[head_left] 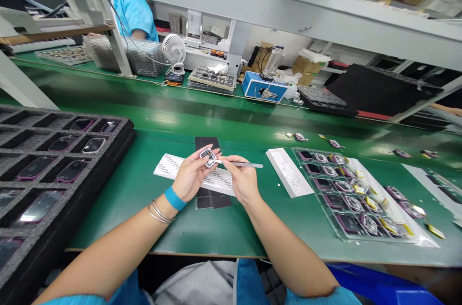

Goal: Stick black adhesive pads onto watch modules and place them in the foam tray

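On the green worktop (pixel 245 237), we have a black foam tray (pixel 96 180) at our left and a clear plastic tray (pixel 346 235) of device parts at our right. Between these lies a white label sheet (pixel 169 164). Over it, our right hand (pixel 243 180) grasps a slim metal tool (pixel 249 165), its tip at the open smartwatch-style housing (pixel 207 155) that our left hand (pixel 193 174) pinches.

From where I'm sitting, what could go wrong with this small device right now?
The thin silver tool in the right hand meets the small device at its exposed insides; a slip might scratch or dislodge something.

The left hand holds the device above the table, so a loosened grip could drop it.

Loose dark-rimmed units lie outside the clear tray and could get knocked.
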A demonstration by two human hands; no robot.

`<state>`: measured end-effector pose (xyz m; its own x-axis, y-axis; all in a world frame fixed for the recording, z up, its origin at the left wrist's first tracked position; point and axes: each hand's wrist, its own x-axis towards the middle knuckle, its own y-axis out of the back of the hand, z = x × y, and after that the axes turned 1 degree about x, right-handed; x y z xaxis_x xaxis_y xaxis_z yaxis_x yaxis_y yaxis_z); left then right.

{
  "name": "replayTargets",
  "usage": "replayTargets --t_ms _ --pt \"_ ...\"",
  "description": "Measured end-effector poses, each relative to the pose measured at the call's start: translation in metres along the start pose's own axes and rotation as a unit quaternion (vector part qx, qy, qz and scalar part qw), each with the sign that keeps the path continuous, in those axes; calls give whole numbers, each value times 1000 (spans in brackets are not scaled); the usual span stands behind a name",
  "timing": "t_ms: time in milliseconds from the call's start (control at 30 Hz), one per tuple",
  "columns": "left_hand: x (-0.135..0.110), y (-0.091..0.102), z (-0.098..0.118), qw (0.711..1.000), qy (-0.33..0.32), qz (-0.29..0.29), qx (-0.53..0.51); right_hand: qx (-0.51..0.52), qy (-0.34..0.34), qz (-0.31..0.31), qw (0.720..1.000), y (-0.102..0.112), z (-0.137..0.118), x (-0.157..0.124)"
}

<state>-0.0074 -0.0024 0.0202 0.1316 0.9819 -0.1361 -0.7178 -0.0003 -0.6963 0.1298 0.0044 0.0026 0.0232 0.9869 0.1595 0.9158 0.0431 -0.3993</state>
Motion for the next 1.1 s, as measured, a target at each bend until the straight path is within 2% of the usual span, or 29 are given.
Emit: replayTargets --t_ms 367,700,833,1000,1100 --pt "0 1 -1 1000 -6 4 14 -27 4 5 1000 -1 0 0" --pt "4 3 -3 998 -18 -4 53 -94 40 -45 994 0 -13 -2" --pt "4 3 -3 997 -26 0 76 -51 65 -14 997 5 -22 0" --pt "5 6 -5 990 -15 -6 142 4 29 18 999 8 -20 6" --pt "8 9 -8 977 -33 -17 208 -60 -19 3 998 6 -10 7"
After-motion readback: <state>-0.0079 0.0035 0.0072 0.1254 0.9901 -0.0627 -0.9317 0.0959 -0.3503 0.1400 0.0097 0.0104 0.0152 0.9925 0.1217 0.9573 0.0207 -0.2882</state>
